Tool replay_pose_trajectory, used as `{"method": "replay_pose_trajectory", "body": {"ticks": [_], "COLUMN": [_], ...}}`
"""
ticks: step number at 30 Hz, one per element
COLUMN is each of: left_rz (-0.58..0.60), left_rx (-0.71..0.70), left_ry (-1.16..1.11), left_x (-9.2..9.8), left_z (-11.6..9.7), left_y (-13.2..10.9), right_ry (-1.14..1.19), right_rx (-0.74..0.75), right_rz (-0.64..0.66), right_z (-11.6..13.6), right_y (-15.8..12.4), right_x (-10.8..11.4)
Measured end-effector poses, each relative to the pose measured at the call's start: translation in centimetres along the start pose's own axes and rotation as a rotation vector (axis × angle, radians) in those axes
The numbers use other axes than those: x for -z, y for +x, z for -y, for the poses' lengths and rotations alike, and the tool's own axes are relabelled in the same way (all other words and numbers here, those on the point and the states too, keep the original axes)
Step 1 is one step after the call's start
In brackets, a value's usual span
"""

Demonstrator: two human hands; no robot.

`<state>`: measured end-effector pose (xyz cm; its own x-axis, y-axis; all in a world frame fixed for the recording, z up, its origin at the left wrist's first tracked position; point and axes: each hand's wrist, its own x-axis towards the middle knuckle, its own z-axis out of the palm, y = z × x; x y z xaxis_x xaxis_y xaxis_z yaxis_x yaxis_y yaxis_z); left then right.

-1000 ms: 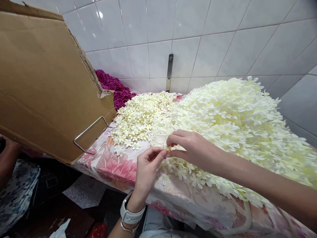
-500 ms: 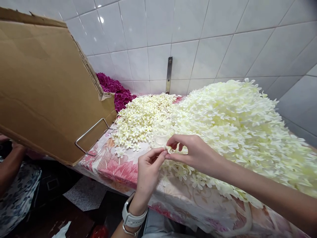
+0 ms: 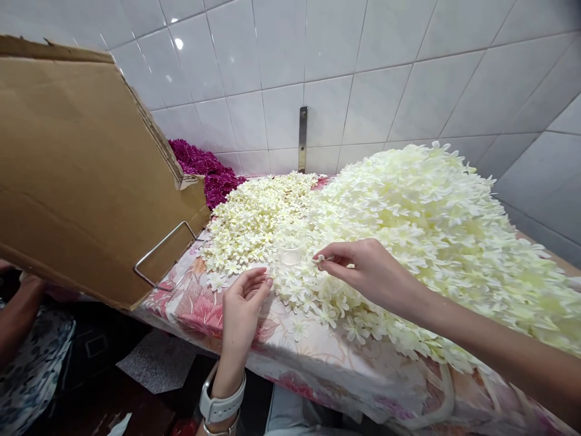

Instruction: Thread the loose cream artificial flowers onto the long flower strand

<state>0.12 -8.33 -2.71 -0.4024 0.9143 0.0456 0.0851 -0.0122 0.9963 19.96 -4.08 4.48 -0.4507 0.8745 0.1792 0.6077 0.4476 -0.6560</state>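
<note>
Two piles of white flowers lie side by side, a low pile of small ones at the centre and a tall pile of larger ones at the right. Between them stands a small clear cup. My right hand, over the front of the larger flowers, pinches a small white flower just right of the cup. My left hand hovers above the cloth at the front left of the cup, fingers apart, with nothing visible in it.
A big cardboard box rises at the left, beside a bent metal wire handle. Purple flowers lie behind it. A metal strip is on the tiled wall. Another person's arm shows at the lower left.
My hands, which met at a small flower in front of the cup, have parted. The left one moved left and opened; the right one moved slightly right and up, with a small flower.
</note>
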Motion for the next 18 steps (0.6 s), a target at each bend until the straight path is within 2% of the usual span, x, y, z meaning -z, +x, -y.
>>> {"method": "replay_pose_trajectory", "body": {"ticks": [2, 5, 7, 8, 10, 12, 14, 16, 18], "left_rz": [0.039, -0.043, -0.083, -0.06, 0.057, 0.195, 0.283, 0.297, 0.259], "left_rx": [-0.028, -0.219, -0.359, -0.394, -0.376, -0.282, -0.189, -0.152, -0.157], "left_ry": [0.156, 0.349, 0.378, 0.362, 0.283, 0.162, 0.046, -0.033, -0.071], "left_x": [0.4, 0.6, 0.4, 0.2, -0.4, -1.0, -1.6, -2.0, -2.2], "left_z": [0.2, 0.0, -0.4, -0.7, -1.2, -1.6, -1.8, -1.8, -1.8], "left_y": [0.0, -0.1, -0.4, -0.5, -0.8, -1.0, -1.1, -1.1, -1.1], "right_ry": [0.006, 0.05, 0.07, 0.072, 0.076, 0.078, 0.082, 0.094, 0.122], "right_rx": [0.015, 0.008, -0.007, -0.013, -0.023, -0.033, -0.033, -0.023, -0.002], "right_rz": [0.0, 0.013, 0.022, 0.026, 0.038, 0.051, 0.054, 0.049, 0.05], "right_z": [0.0, 0.1, 0.2, 0.3, 0.5, 0.7, 0.7, 0.6, 0.4], "right_y": [0.2, 0.5, 0.6, 0.7, 0.9, 1.0, 1.2, 1.4, 1.5], "right_x": [-0.2, -0.4, -0.6, -0.7, -0.9, -1.1, -1.4, -1.6, -1.7]}}
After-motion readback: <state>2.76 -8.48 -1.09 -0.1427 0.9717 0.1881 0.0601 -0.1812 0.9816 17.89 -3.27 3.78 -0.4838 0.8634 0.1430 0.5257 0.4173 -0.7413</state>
